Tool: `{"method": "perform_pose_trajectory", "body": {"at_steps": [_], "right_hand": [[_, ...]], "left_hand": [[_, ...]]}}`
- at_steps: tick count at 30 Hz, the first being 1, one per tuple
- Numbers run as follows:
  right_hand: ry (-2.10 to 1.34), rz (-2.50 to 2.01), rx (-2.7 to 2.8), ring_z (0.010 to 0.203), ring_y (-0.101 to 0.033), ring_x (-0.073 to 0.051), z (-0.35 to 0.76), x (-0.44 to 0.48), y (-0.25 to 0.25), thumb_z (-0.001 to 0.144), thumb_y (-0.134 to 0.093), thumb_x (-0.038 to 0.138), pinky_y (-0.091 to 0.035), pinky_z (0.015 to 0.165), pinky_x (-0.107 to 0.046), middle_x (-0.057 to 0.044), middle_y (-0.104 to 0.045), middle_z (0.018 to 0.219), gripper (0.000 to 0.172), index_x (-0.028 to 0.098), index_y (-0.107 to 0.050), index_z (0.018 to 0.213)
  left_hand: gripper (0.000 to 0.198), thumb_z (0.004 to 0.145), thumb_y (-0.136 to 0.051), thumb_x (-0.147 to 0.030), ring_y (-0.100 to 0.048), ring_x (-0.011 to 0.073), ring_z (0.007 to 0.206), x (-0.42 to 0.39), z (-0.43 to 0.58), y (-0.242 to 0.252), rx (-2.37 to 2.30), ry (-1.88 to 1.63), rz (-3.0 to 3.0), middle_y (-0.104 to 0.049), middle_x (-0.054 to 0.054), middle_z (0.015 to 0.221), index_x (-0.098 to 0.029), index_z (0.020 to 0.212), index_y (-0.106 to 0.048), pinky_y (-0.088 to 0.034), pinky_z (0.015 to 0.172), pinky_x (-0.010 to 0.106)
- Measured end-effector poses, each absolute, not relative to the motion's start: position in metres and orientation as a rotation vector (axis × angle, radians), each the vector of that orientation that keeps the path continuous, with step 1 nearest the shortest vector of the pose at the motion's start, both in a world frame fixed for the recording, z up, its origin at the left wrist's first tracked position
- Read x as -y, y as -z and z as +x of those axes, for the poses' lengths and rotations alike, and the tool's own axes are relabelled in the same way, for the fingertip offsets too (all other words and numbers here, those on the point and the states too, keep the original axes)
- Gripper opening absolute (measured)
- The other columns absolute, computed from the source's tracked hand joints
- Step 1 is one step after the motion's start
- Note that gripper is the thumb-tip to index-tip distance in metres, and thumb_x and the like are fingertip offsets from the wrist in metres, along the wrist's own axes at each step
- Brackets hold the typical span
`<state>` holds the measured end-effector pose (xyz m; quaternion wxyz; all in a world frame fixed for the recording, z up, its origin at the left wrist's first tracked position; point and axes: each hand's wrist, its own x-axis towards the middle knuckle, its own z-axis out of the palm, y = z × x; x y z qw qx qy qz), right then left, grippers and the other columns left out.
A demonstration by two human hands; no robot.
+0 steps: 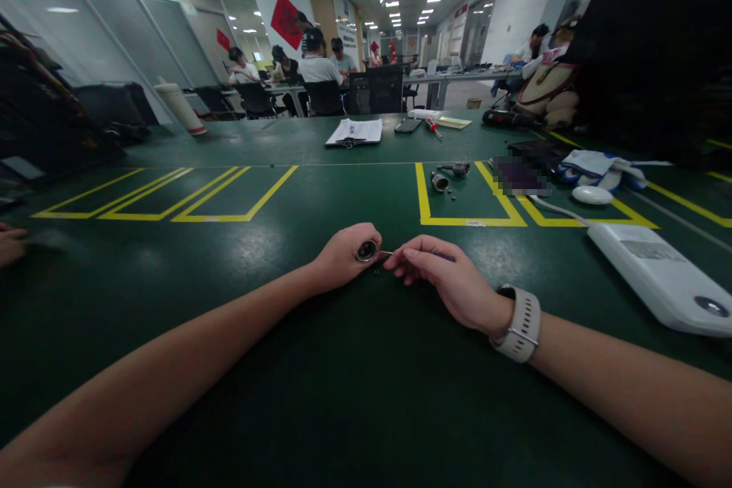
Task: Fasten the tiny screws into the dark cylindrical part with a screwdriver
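My left hand (347, 253) is wrapped round a metal cylindrical part (367, 250), whose round, hollow end faces me. From the right, my right hand (440, 267) pinches a slim screwdriver (387, 253) with a thin metal shaft and a dark purplish handle, mostly hidden by the fingers. The shaft's tip meets the side of the cylindrical part by my left thumb; the exact contact is too small to make out. A tiny ring-like piece (376, 271) lies on the table just below the two hands.
Two similar metal parts (440, 181) and small bits lie inside a yellow taped box on the green table (366, 396). A white device (657, 274), mouse (592, 195), gloves (600, 168), clipboard (353, 133) and phone (408, 125) lie around. Another person's hand (10, 244) is at far left.
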<state>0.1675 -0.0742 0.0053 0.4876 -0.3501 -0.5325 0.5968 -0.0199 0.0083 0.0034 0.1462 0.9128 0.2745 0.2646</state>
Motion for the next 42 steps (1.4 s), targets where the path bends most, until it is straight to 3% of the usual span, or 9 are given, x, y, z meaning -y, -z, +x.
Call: {"method": "perform_pose_trajectory", "body": {"at_steps": [5, 14, 25, 35, 42], "right_hand": [[-1.561, -0.81, 1.204, 0.081, -0.058, -0.015, 0.1686, 0.0712, -0.0037, 0.086, -0.053, 0.026, -0.043, 0.072, -0.031, -0.005, -0.068, 0.092, 0.014, 0.018, -0.064, 0.086], [-1.253, -0.997, 1.473, 0.078, -0.057, -0.016, 0.1639, 0.0779, -0.0085, 0.085, -0.055, 0.027, -0.045, 0.069, -0.031, -0.003, -0.065, 0.086, 0.013, 0.019, -0.065, 0.085], [-1.523, -0.858, 1.24, 0.08, -0.058, -0.015, 0.1682, 0.0727, -0.0089, 0.086, -0.053, 0.025, -0.043, 0.07, -0.031, -0.005, -0.068, 0.092, 0.014, 0.017, -0.065, 0.087], [-1.329, -0.942, 1.396, 0.081, -0.059, -0.016, 0.1665, 0.0754, -0.0045, 0.086, -0.053, 0.029, -0.045, 0.071, -0.033, -0.003, -0.066, 0.088, 0.015, 0.019, -0.064, 0.086], [-1.519, -0.895, 1.186, 0.076, -0.059, -0.014, 0.1675, 0.072, -0.0073, 0.083, -0.055, 0.023, -0.043, 0.069, -0.031, -0.005, -0.069, 0.085, 0.013, 0.016, -0.065, 0.079]], "left_hand": [[0.014, 0.078, -0.054, -0.023, -0.046, 0.0115, 0.06, -0.0068, -0.0197, -0.0051, -0.702, -0.744, 2.616, -0.049, -0.002, 0.065, -0.018, 0.068, -0.046, -0.036, 0.057, 0.024], [0.014, 0.079, -0.056, -0.02, -0.046, 0.0115, 0.062, -0.0084, -0.019, -0.0023, -0.86, -0.772, 2.678, -0.047, -0.003, 0.067, -0.017, 0.069, -0.047, -0.035, 0.057, 0.023], [0.014, 0.079, -0.054, -0.02, -0.046, 0.0108, 0.061, -0.0076, -0.0206, -0.0046, -0.698, -0.779, 2.652, -0.048, -0.002, 0.066, -0.017, 0.068, -0.047, -0.036, 0.058, 0.023], [0.01, 0.08, -0.053, -0.016, -0.048, 0.0114, 0.063, -0.0077, -0.0197, -0.0031, -0.764, -0.732, 2.76, -0.05, -0.001, 0.069, -0.016, 0.071, -0.049, -0.037, 0.058, 0.023], [0.01, 0.081, -0.051, -0.016, -0.049, 0.0124, 0.064, -0.0048, -0.0206, -0.0041, -0.73, -0.653, 2.81, -0.051, 0.0, 0.069, -0.016, 0.072, -0.049, -0.038, 0.059, 0.024]]}}
